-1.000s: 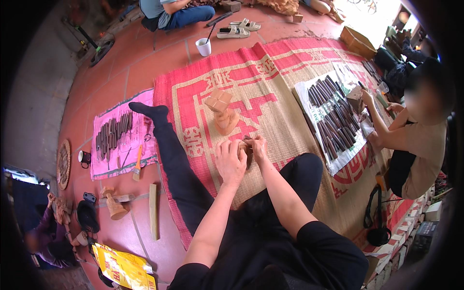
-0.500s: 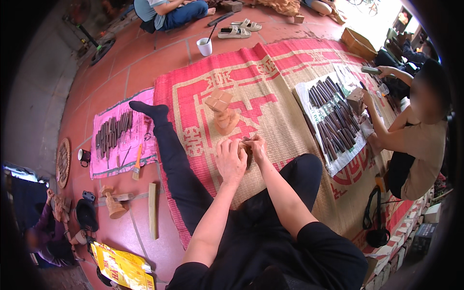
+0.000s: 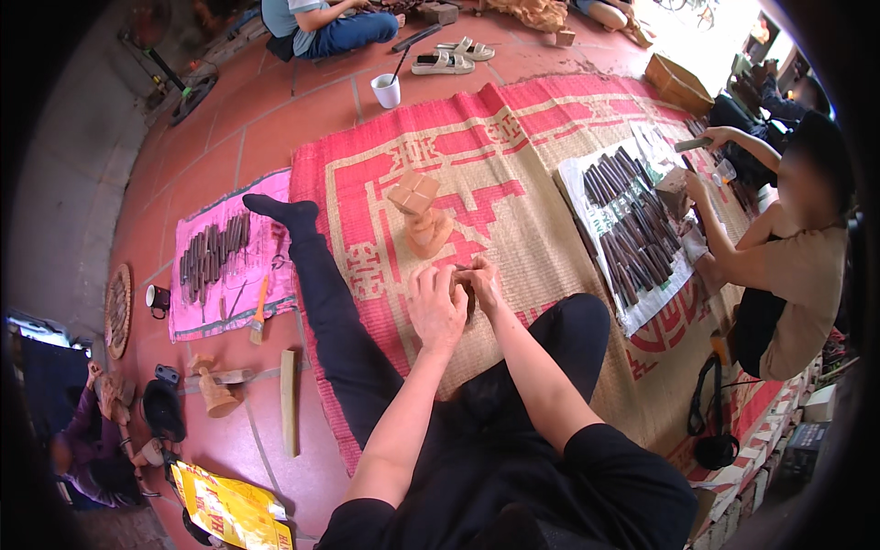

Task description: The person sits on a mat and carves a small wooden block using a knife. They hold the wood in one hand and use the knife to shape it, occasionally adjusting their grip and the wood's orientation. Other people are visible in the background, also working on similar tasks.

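Over the mat between my legs, my left hand (image 3: 437, 307) and my right hand (image 3: 482, 282) meet with fingers curled together. A small dark brown piece (image 3: 471, 298) shows partly between and below them; its kind is hidden by the fingers. Just beyond my hands stands a carved wooden figure (image 3: 428, 234), upright on the mat, topped by a square, grooved wooden block (image 3: 414, 192). Neither hand touches the figure.
Left of my leg, a pink cloth (image 3: 197, 316) bears several carving tools and a brush (image 3: 258, 316). Nearby are a second carved wooden piece (image 3: 218, 396) and a wooden stick (image 3: 289, 403). At right, a co-worker (image 3: 797, 266) sits by a white sheet (image 3: 649, 316) of dark-handled tools. A white cup (image 3: 387, 92) stands beyond the mat.
My hands stay together in almost the same place, with slight finger movement. At right, the co-worker's hand with the green-grey tool has shifted slightly left.
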A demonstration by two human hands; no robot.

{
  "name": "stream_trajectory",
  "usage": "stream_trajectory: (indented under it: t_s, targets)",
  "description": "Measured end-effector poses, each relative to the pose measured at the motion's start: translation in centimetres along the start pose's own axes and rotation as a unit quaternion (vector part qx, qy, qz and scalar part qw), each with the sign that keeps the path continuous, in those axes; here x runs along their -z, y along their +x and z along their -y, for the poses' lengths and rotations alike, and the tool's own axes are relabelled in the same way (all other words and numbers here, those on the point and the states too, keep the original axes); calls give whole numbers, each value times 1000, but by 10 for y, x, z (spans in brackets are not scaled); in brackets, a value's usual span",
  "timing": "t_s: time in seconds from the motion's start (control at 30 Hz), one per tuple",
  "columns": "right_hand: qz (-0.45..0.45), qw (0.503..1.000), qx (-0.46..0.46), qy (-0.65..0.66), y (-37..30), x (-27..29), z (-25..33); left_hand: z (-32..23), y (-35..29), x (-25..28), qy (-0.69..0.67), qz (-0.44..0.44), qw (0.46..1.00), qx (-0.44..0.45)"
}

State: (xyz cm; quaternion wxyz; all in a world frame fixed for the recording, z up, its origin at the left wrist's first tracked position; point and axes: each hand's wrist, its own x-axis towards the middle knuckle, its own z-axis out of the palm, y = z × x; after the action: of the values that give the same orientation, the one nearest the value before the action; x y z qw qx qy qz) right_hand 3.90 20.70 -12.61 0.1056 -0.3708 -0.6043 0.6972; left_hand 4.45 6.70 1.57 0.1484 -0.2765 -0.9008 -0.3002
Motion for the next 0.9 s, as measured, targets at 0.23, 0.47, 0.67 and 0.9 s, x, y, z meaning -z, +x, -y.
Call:
stream_trajectory:
  t_s: [0.23, 0.47, 0.67, 0.9]
  targets:
    - [-86, 989, 42, -115, -36, -17, 28, -6, 3, 4, -10, 9, 1000, 16]
    - [31, 988, 24, 149, -27, -2, 14, 2, -2, 0, -21, -9, 1000, -6]
    - [40, 988, 61, 137, -51, -2, 7, -7, 1, 6, -17, 18, 999, 33]
    - [-3, 981, 48, 186, -43, -2, -1, -7, 11, -1, -39, -20, 999, -24]
